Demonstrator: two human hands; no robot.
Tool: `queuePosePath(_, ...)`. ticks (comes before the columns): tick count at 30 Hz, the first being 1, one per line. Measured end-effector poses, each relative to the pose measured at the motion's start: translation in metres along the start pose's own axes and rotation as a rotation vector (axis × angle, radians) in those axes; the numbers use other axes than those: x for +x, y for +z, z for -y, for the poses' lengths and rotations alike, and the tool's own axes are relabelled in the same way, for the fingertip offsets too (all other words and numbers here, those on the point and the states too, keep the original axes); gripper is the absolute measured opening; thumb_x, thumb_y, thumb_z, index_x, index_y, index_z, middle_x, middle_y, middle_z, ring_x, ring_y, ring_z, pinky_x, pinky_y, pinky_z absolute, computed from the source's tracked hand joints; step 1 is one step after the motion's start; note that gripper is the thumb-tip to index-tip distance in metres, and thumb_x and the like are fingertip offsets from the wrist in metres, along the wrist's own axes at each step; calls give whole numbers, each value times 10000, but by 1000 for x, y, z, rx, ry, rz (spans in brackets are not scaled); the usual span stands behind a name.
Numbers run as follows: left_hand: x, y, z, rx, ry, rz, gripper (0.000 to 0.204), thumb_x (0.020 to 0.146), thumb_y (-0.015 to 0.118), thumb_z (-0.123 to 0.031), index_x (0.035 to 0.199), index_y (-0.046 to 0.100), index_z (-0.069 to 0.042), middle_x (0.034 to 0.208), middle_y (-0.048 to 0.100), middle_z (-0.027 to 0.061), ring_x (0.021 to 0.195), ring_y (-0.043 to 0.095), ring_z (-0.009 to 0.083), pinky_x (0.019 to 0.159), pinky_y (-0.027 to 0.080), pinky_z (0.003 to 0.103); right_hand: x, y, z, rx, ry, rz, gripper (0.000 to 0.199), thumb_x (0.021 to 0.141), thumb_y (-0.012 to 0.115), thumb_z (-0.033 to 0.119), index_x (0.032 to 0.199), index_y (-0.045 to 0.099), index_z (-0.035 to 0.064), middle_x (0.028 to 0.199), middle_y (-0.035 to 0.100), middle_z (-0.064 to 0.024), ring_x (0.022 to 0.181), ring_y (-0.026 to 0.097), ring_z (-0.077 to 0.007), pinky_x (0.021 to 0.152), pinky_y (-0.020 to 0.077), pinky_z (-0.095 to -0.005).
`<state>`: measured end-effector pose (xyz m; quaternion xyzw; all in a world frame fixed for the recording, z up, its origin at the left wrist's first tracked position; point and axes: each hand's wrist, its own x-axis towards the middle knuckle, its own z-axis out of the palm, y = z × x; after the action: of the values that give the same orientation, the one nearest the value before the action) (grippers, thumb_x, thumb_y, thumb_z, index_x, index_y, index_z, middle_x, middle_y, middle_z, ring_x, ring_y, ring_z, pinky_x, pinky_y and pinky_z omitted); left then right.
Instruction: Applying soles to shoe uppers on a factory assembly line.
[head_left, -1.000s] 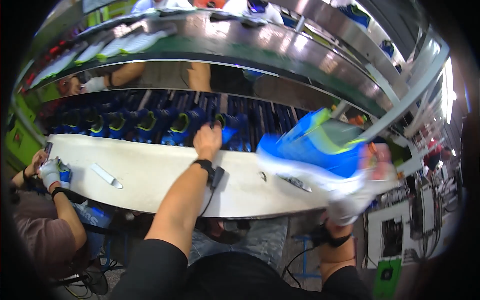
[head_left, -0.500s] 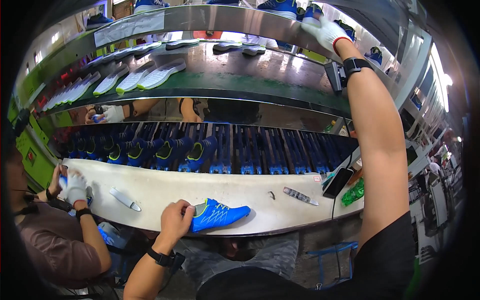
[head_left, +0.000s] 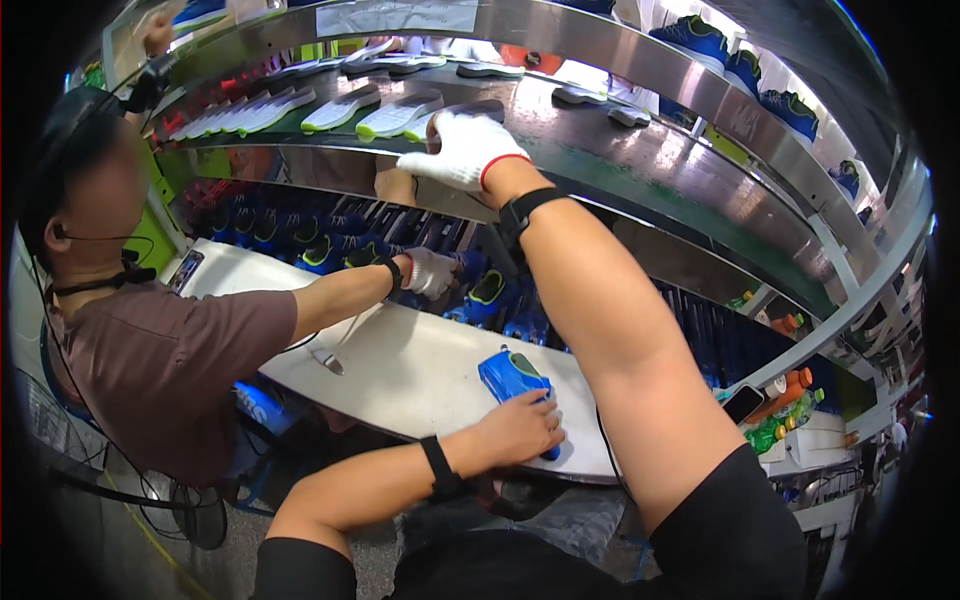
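Fingers (head_left: 540, 425) of the bare left hand (head_left: 515, 428) curl over a blue sneaker (head_left: 515, 383) near the white tabletop's (head_left: 420, 370) front edge.
Gloved right hand (head_left: 462, 148) reaches up, fingers closed on a grey insole (head_left: 470, 108) on the upper shelf (head_left: 640, 150); insole not yet brought to the shoe. A co-worker's gloved hand (head_left: 432, 272) works at the far edge.

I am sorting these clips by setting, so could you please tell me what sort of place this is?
Most likely a shoe factory line: soles lie in rows on a metal shelf, blue shoes line the rack below, and the left hand holds a blue shoe on a white bench.
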<state>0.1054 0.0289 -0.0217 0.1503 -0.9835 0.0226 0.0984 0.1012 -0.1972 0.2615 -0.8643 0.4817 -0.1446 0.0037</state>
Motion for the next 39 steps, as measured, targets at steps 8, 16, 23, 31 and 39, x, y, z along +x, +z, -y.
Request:
queuePosePath(8, 9, -70, -17, -342, -2, -688, 563, 938, 825, -266, 1458, 656, -134, 1145, 737, 74, 980, 701, 269, 904, 542, 412, -59, 1, -60, -41, -56, -278, 513, 848, 861, 501, 1113, 725, 83, 1052, 769, -198, 1006, 744, -403, 907, 595, -484)
queuePosePath(16, -25, -66, -45, -544, -99, -750, 601, 811, 913, -169, 1392, 758, -199, 1287, 777, 41, 1069, 697, 288, 968, 529, 428, -321, -15, -84, 224, -528, -957, 343, 890, 936, 225, 1051, 679, 63, 966, 745, -130, 931, 741, -347, 894, 629, -539)
queuePosePath(23, -17, -47, -62, -964, -392, -722, 404, 907, 886, -169, 1245, 706, -37, 1256, 798, 168, 788, 777, 250, 688, 586, 363, -491, 81, -43, 1081, 368, -697, 483, 991, 840, 458, 1139, 651, 39, 1219, 775, -234, 1042, 769, -242, 915, 620, -386)
queuePosePath(31, -9, -65, -71, -873, -280, -651, 337, 904, 932, -250, 957, 705, -7, 1317, 756, 304, 842, 826, 296, 676, 641, 310, -498, 149, -3, 1034, 236, -663, 365, 977, 882, 225, 1159, 601, 80, 1551, 590, -355, 1244, 731, -356, 994, 594, -417)
queuePosePath(39, -12, -67, -69, -759, -249, -631, 434, 892, 939, -329, 966, 636, -26, 1254, 781, 283, 760, 800, 280, 589, 610, 303, -499, 145, -11, 905, 176, -610, 478, 899, 949, 202, 1154, 555, 111, 1481, 654, -325, 1147, 776, -371, 944, 629, -419)
